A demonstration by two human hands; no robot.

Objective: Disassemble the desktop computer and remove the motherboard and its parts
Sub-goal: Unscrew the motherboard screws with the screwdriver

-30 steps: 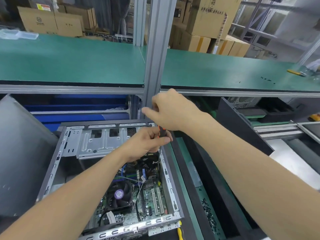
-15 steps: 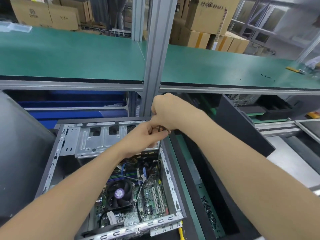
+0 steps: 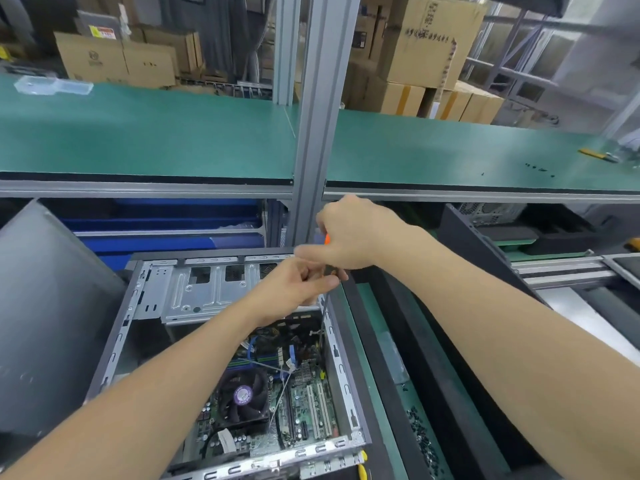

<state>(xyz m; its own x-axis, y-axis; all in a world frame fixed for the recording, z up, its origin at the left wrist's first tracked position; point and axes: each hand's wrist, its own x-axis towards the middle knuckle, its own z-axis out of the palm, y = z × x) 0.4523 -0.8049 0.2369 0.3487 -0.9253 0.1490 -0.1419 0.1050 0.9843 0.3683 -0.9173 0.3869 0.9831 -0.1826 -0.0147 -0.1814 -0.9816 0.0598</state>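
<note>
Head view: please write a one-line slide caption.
Right hand grips a screwdriver, left hand steadies it, at the open computer case; motherboard still inside.

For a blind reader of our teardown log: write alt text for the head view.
Two bare hands hold an orange-and-black screwdriver upright over the far right corner of an open desktop computer case: the right hand grips the handle from above, the left hand holds it just below. Inside lie the motherboard and its black CPU fan.
</note>
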